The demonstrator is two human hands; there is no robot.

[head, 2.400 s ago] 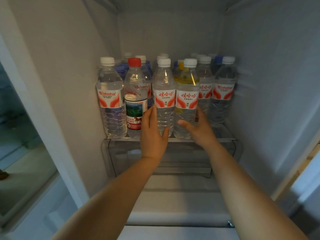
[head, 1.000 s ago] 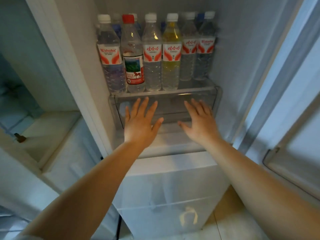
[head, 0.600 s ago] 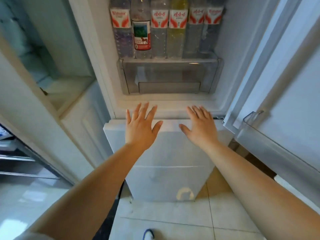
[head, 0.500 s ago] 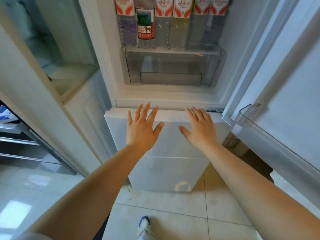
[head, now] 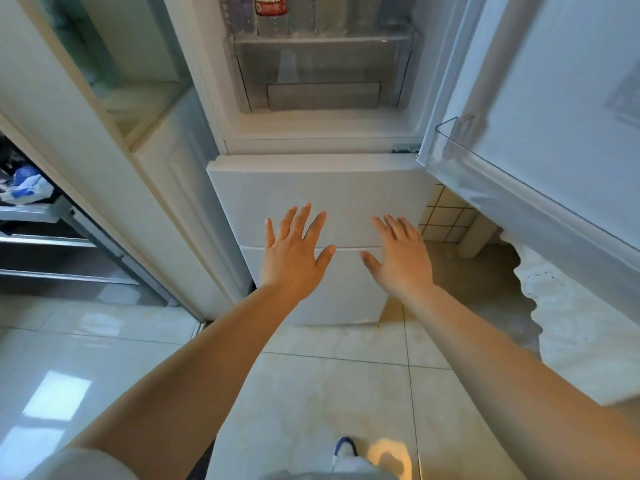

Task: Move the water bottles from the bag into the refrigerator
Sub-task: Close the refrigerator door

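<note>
Head camera looks steeply down at two bare arms stretched forward, both hands empty with fingers spread and palms facing down. Left hand (head: 294, 252) and right hand (head: 398, 254) hover side by side near the centre of the view, apart from each other, in front of the closed lower doors (head: 318, 199) of the refrigerator (head: 221, 98). At twelve o'clock the upper compartment stands open, and the bottoms of the water bottles (head: 304, 15) show in a row on the shelf at the very top edge, one with a red label (head: 270, 4); their upper parts are cut off by the frame. Just below them sits a clear drawer (head: 322, 74). The open refrigerator door (head: 561, 109) fills the view from one to three o'clock, with a clear door bin (head: 460, 147) on its inner side. A white cabinet (head: 104, 140) stands at ten o'clock. Pale floor tiles (head: 329, 393) spread toward six o'clock, where a shoe tip (head: 344, 446) shows. No bag can be made out.
</note>
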